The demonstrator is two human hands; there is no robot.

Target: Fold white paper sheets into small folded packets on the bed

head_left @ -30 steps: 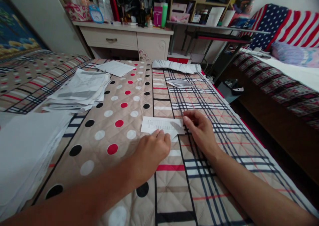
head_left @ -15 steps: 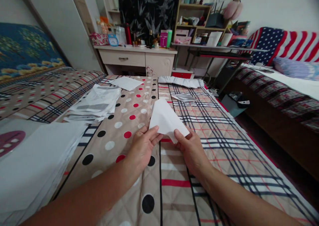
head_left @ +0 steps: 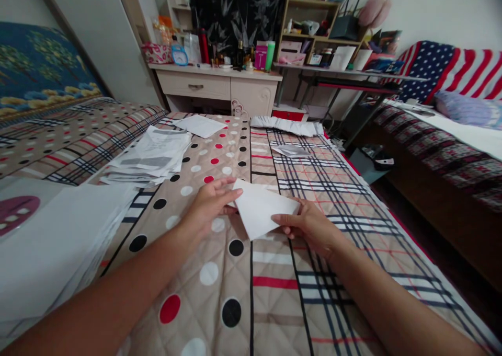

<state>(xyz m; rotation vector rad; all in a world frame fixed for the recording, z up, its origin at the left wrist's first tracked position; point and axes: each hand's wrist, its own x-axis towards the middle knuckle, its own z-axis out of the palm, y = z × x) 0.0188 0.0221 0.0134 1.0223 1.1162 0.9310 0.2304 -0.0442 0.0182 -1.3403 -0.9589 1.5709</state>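
Note:
A folded white paper (head_left: 262, 210) is held low over the quilted bed cover (head_left: 274, 293), its blank side up. My right hand (head_left: 309, 225) pinches its right edge between thumb and fingers. My left hand (head_left: 212, 202) is at the paper's left corner with fingers stretched out, fingertips touching it.
A pile of printed sheets (head_left: 151, 154) lies at the left, with a single sheet (head_left: 200, 126) beyond it. A white stack (head_left: 50, 241) fills the near left. A crumpled strip (head_left: 288, 127) and a small folded paper (head_left: 290, 150) lie farther up. A dresser (head_left: 217, 87) and a desk stand behind.
The paper lay flat on the cover with printed side up, was lifted and turned over, and is now lowered again. My left hand has opened out at its left corner.

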